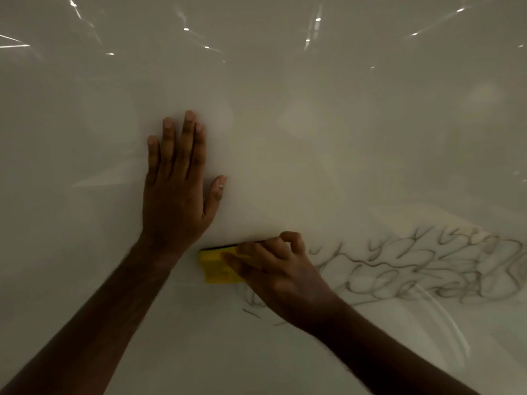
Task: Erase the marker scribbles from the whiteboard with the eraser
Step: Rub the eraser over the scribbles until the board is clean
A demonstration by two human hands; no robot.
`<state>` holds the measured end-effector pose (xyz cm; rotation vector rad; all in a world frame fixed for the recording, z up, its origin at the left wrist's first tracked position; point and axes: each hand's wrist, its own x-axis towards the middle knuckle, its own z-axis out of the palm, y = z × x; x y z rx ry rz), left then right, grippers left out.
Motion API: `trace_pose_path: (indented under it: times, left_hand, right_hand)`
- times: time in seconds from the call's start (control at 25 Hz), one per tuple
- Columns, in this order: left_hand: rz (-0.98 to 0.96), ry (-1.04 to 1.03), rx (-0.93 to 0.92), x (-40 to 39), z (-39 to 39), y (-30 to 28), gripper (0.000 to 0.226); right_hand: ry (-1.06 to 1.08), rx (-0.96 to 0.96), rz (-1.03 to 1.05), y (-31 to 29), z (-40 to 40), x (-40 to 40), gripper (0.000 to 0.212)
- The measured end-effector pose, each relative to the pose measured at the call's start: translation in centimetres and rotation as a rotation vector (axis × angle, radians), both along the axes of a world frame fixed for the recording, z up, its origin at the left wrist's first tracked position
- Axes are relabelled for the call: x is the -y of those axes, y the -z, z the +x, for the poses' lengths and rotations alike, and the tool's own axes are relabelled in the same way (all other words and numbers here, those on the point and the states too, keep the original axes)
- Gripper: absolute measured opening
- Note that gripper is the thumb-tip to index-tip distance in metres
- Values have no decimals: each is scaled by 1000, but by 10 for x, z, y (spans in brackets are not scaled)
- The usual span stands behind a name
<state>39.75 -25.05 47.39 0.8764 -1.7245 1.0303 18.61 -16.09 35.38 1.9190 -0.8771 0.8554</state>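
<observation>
A glossy whiteboard (285, 109) fills the whole view. My left hand (178, 189) lies flat on it, fingers stretched upward and thumb out, holding nothing. Just below and to the right, my right hand (273, 269) grips a yellow eraser (214, 266) with a dark pad pressed against the board. Grey marker scribbles (427, 269) run in loops from my right hand to the right edge. A few faint strokes (253, 309) show under my right wrist.
Bright spots and streaks of ceiling light (185, 29) glint across the top of the board. Curved white glare marks (450, 323) sit at the lower right, below the scribbles. Both forearms reach in from the bottom of the view.
</observation>
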Motion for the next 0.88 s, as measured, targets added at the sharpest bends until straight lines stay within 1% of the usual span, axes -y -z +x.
trace_pose_path:
  times: [0.12, 0.2, 0.28, 0.36, 0.4, 0.52, 0.6, 0.64, 0.76, 0.88]
  left_hand:
    - [-13, 15, 4, 0, 1, -1, 75]
    - [-19, 20, -1, 0, 0, 0, 75]
    - [-25, 15, -10, 1, -1, 0, 74]
    - [-16, 25, -14, 1, -1, 1, 74]
    - [-11, 30, -13, 1, -1, 1, 74]
    - [-18, 37, -10, 1, 2, 1, 74]
    - [-21, 38, -5, 1, 2, 1, 73]
    - [-24, 36, -5, 2, 2, 0, 73]
    - [-28, 36, -10, 2, 1, 3, 73]
    - [-29, 43, -11, 2, 2, 2, 73]
  right_hand:
    - [19, -92, 41, 10, -22, -13, 41]
    - [76, -85, 15, 3, -37, -21, 45]
    - [123, 11, -41, -11, -38, -21, 48]
    - [104, 133, -76, -22, -19, -14, 43]
    - [87, 146, -74, -21, -5, -10, 42]
    - [49, -5, -3, 7, 14, -6, 42]
    - [49, -83, 36, 13, -2, -13, 42]
    - [68, -89, 26, 9, -12, -15, 43]
    - [130, 21, -43, -17, -32, -17, 52]
    - [100, 106, -83, -25, -24, -12, 46]
